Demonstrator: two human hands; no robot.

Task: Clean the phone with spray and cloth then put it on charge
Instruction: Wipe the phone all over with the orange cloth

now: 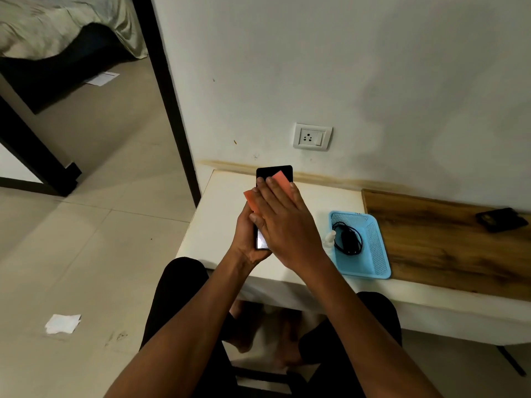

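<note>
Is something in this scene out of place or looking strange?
Yes: a crumpled white paper lies on the floor at left, and another sheet lies by the bed. A brownish stain runs along the wall above the desk.

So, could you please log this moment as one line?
left hand grips phone | right hand presses cloth on screen | charger in basket

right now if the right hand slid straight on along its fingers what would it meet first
Past the black phone's top edge, the right hand, flat on the orange cloth, would probably meet the white wall left of the socket; depth is unclear.
</note>
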